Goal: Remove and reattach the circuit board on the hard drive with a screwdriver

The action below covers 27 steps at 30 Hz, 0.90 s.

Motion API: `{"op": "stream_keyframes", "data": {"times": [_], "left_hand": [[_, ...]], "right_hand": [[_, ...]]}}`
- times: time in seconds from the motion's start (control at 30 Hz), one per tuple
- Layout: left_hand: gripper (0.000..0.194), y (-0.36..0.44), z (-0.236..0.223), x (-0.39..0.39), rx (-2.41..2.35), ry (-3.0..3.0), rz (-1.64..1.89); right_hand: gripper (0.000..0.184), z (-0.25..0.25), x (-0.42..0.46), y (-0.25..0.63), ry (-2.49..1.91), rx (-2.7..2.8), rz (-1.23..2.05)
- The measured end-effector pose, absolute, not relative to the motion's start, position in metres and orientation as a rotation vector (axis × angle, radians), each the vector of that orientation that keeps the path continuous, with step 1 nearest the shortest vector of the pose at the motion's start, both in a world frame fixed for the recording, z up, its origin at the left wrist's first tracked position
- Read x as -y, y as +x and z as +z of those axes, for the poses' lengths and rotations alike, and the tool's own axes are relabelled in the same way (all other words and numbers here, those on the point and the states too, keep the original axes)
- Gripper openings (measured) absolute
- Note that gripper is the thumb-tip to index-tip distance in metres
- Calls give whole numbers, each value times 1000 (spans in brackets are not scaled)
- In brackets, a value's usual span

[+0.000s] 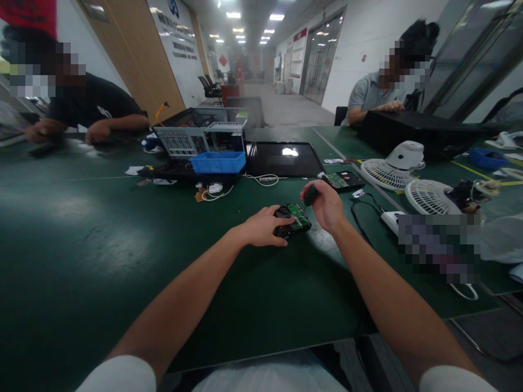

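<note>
Smooth, dark-green counter (106,272) matting catches light in hazy patches. On it lies a boxy black hard drive (302,222) with a flat green circuit board (293,209). The left hand (263,227) clasps one end, a finger stretched across the board; the right hand (327,204) curls around a screwdriver's rounded dark-green handle (311,195). Beyond sit a glossy black panel (281,160), blue plastic bin (218,163) and perforated metal case (180,141).
</note>
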<state>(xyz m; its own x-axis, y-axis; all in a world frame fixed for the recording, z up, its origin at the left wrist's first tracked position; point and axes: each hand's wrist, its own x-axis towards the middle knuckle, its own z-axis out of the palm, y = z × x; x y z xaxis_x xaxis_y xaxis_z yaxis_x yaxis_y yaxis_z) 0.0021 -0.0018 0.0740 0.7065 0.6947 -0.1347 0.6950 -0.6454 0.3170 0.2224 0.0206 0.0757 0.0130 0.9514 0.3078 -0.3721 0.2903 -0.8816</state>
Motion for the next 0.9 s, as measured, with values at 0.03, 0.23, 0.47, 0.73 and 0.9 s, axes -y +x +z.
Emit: {"op": "stream_keyframes", "data": {"times": [0.03,0.23,0.47,0.73,0.9], "left_hand": [[82,2,73,1,-1084,2576,-1],[83,2,70,0,-1088,2596,-4],[82,3,71,0,-1095,2580,-15],[82,2,72,1,-1091,2570,-9],[83,2,72,0,-1101,2568,-23]], "right_hand": [[19,76,-20,222,-686,1087,1171],[20,78,-18,223,-649,1057,1265],[29,80,-19,224,-649,1102,1228],[24,74,-23,225,-669,1051,1181],[17,74,-21,223,-660,1047,1199]]}}
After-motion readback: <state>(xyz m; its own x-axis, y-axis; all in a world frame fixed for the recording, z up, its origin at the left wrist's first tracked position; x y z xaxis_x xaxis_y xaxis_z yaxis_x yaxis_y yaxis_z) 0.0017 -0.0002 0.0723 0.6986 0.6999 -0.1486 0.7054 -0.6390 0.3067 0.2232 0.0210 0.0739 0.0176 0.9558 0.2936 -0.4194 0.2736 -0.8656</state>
